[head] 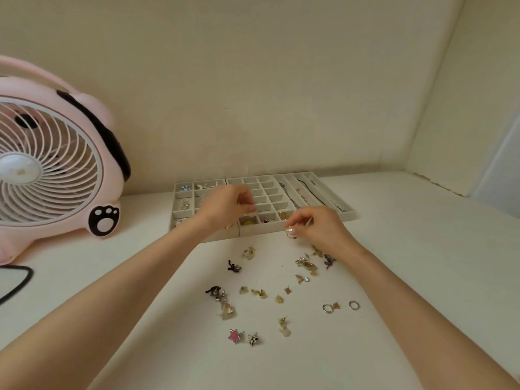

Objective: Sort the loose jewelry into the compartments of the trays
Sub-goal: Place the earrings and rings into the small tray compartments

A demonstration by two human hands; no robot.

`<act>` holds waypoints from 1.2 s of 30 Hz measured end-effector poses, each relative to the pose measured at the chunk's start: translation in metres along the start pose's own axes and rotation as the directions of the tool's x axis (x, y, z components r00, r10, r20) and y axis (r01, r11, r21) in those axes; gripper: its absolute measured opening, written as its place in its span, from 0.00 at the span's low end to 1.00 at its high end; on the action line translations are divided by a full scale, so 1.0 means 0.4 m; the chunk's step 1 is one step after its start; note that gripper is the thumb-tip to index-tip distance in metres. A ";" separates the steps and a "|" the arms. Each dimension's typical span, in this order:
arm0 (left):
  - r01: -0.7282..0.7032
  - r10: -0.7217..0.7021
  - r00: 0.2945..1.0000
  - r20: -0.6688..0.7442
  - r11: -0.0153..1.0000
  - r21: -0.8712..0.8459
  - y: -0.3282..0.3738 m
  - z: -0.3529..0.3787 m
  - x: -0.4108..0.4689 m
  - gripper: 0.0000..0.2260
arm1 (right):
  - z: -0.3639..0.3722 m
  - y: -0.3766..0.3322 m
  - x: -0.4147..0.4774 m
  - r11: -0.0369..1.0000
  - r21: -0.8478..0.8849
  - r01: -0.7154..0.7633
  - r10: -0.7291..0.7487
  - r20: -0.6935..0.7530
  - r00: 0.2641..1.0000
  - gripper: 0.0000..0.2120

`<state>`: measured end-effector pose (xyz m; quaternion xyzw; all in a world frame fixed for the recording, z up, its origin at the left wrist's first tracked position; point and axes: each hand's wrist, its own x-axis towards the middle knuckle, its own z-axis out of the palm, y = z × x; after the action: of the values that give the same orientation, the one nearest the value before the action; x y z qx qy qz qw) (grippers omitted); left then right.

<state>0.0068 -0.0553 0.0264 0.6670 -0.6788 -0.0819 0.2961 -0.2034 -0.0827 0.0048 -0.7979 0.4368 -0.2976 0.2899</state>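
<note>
Three grey compartment trays stand side by side near the wall: a left tray [184, 195], a middle grid tray [274, 205] and a right tray [334, 192] with long slots holding chains. My left hand [228, 205] hovers over the seam between the left and middle trays and pinches a small pale earring [251, 213]. My right hand [318, 226] sits at the middle tray's front edge, its fingers pinching a small gold piece [289, 233]. Loose jewelry lies on the white table, among it a pink star [234, 335], a clear heart [227, 311] and two silver rings [327, 308].
A pink fan [53, 164] with a paw print stands at the left, close to the left tray. A black-rimmed object [14, 280] lies at the left edge. Walls close the back and right side.
</note>
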 end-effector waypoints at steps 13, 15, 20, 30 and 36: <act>0.033 -0.057 0.994 0.098 0.974 0.226 -0.004 0.086 0.139 0.06 | -0.001 0.027 0.014 0.997 0.067 -0.044 0.050 -0.099 0.994 0.03; 0.018 -0.035 0.996 0.078 0.978 0.208 -0.011 0.072 0.128 0.07 | -0.002 0.025 0.020 0.996 0.078 -0.052 0.061 -0.117 0.991 0.04; 0.003 -0.001 1.000 -0.015 0.984 0.177 -0.028 0.016 0.076 0.06 | -0.001 0.004 0.059 0.996 0.049 -0.074 0.082 -0.186 0.979 0.03; -0.034 0.040 0.999 -0.037 0.987 0.154 -0.058 -0.019 -0.067 0.03 | 0.101 -0.071 0.204 0.985 -0.102 -0.137 0.123 -0.135 0.983 0.02; -0.098 0.094 0.988 0.118 0.995 0.027 -0.052 -0.035 -0.117 0.04 | 0.094 -0.054 0.183 0.977 -0.148 -0.150 0.130 -0.137 0.982 0.03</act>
<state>0.0287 -0.0087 0.0138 0.6323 -0.7276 -0.0951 0.2484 -0.1324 -0.1288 0.0121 -0.7650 0.5317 -0.2909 0.2177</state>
